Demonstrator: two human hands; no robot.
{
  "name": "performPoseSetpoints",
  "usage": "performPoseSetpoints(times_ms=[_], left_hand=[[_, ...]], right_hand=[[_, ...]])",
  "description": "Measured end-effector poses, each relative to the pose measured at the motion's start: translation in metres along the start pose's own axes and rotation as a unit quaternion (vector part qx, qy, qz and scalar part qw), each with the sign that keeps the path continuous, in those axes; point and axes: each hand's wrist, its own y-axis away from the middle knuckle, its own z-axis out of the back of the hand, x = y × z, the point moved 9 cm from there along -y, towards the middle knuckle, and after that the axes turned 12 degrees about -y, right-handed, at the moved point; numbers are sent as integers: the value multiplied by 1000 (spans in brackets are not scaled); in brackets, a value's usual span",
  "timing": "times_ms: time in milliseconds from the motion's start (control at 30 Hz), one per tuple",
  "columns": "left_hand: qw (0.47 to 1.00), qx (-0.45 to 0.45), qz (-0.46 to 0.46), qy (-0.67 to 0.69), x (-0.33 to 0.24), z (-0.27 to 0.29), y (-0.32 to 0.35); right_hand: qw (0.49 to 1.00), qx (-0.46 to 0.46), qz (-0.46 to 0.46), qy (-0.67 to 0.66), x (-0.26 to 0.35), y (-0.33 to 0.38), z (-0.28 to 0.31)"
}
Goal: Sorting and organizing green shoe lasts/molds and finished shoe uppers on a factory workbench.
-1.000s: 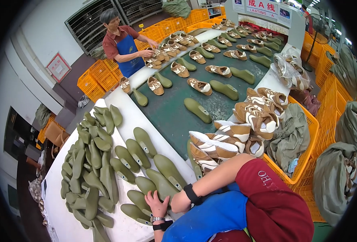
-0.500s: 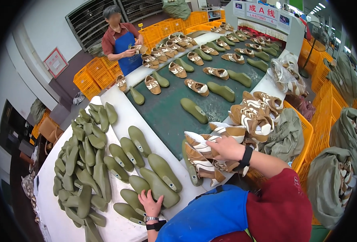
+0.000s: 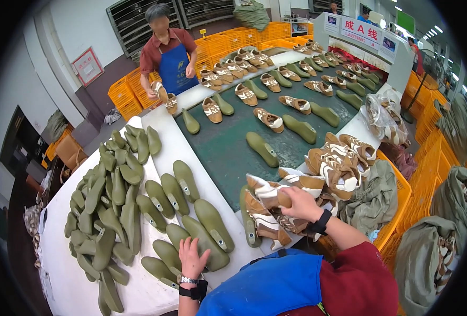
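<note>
My right hand (image 3: 301, 204) is closed on the end of a brown and white sneaker upper (image 3: 266, 190), at the near right corner of the green surface. Just below that upper are more brown and white uppers (image 3: 268, 224), and a green shoe last (image 3: 250, 221) stands beside them. My left hand (image 3: 193, 258) is open, its fingers spread over the near end of the laid-out lasts; whether it touches one I cannot tell. A large green last (image 3: 206, 245) lies closest to its fingertips. Further left, many more lasts (image 3: 104, 210) are heaped on the white table (image 3: 144, 297).
The green work surface (image 3: 220, 158) carries rows of lasts and sneakers. Across it a co-worker in a blue apron (image 3: 175, 68) handles a sneaker (image 3: 159, 92). Orange crates (image 3: 389, 210) with grey-green cloth stand at the right. A pile of sneakers (image 3: 334, 166) sits on the right ledge.
My right hand has shifted its grip on the sneaker upper, which is tilted a little differently. My left hand's fingers have spread. The co-worker has brought a sneaker to the left end of the ledge.
</note>
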Motion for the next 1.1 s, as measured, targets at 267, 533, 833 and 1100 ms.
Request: performPoseSetpoints(times_ms=[267, 533, 833, 1100], left_hand=[[957, 69, -77, 272, -84, 46, -48], [663, 201, 30, 721, -119, 36, -65], [736, 95, 90, 665, -88, 28, -55], [723, 48, 135, 676, -70, 26, -54]], right_hand=[[604, 93, -99, -785, 61, -7, -3], [545, 220, -129, -799, 116, 16, -66], [926, -50, 119, -355, 135, 10, -9], [929, 28, 339, -144, 206, 18, -15]])
